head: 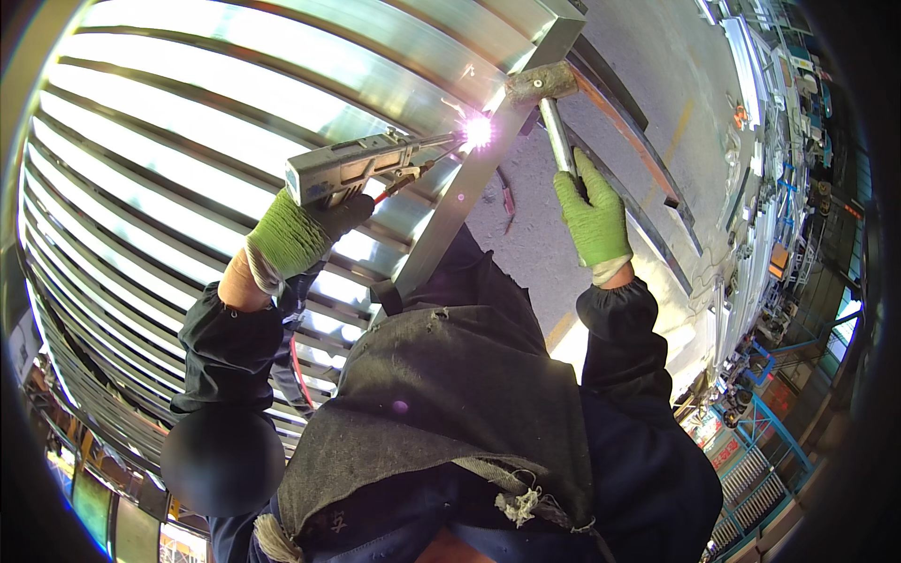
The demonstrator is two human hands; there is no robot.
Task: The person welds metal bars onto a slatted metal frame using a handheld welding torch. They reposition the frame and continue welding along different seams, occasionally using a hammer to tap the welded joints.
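Note:
My left hand [303, 229], in a green glove, is closed around a handheld welding gun [355, 162] with a long grey body. Its nozzle reaches to a bright purple-white glare with sparks, at the edge of a metal frame rail [450, 197]. The weld point itself is hidden by the glare. My right hand [593, 211], also gloved in green, grips a hammer [559, 137] by its metal handle. The hammer's blocky head lies over or against the rail, just right of the glare; contact is unclear. Parallel metal slats [232, 91] run from the rail to the left.
Long metal bars [633, 141] extend beyond the rail on the right, above the concrete floor [535, 260]. A red-handled tool or cable end [507, 199] lies on that floor. Metal profiles [747, 84] and blue metal frames [774, 429] stand farther right. A dark apron [464, 380] covers my front.

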